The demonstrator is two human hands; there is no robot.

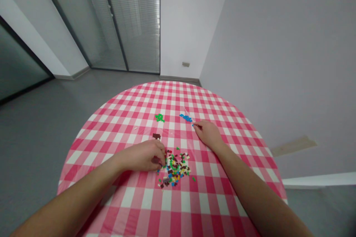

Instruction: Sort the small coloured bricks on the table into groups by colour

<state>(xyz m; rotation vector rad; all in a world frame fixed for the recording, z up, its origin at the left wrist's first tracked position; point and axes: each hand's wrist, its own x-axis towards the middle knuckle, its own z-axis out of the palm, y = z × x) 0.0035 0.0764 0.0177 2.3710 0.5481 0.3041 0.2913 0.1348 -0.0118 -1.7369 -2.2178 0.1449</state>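
Observation:
A mixed heap of small toy bricks (175, 166) in green, brown, white, yellow, red and blue lies in the middle of the table. At its left edge is my left hand (151, 155), fingers curled down into the bricks; whatever they pinch is hidden. My right hand (207, 132) is closed in a pinch beside a group of blue bricks (186, 118), with a small blue brick (193, 125) at its fingertips. Left of the blue group sits a cluster of green bricks (159, 117). Some dark brown bricks (156, 136) lie just beyond my left hand.
A red-and-white checked cloth (172, 96) covers the round table. One green brick (194, 179) lies apart, right of the heap. Beyond the table are a glass partition with blinds (136, 22), a white wall (278, 52) and grey floor (36, 133).

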